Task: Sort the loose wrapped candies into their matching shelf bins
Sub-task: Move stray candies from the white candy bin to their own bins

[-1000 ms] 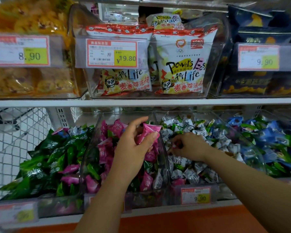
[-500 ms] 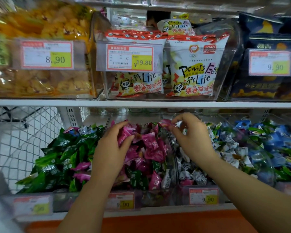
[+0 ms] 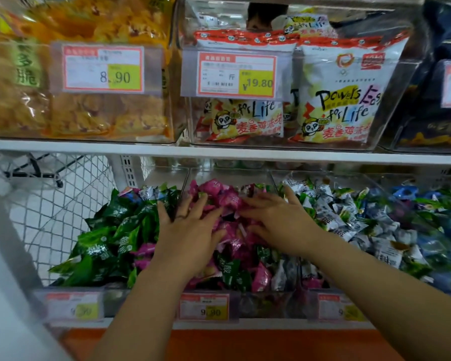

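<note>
Two-tier shelf (image 3: 89,145) fills your view. Top tier holds clear bins of bagged snacks: yellow bags (image 3: 102,113) left, white "for Life" bags (image 3: 336,100) centre, dark blue bags (image 3: 440,126) right. Wire mesh (image 3: 50,204) stands at the lower left.

The bottom tier has four clear candy bins side by side:
- green candies (image 3: 107,243), far left
- pink candies (image 3: 229,199), next, straight ahead of you
- white candies (image 3: 349,217), right of the pink
- blue candies (image 3: 448,230), far right

Both your hands are on the pink pile. Your left hand (image 3: 190,230) lies palm down, fingers spread wide, and the outer fingers reach across the divider toward the green side. Your right hand (image 3: 279,220) is also flat, fingers splayed and pointing left, tips near your left hand's fingertips. No pinch or curl on either. Can't tell if anything sits under the palms.

Sorting isn't finished. Stray pink pieces (image 3: 143,250) lie among the green. Stray green pieces (image 3: 229,272) and a white piece (image 3: 281,274) sit at the front of the pink bin.

The price tag (image 3: 205,307) on the pink bin reads 9.90.
</note>
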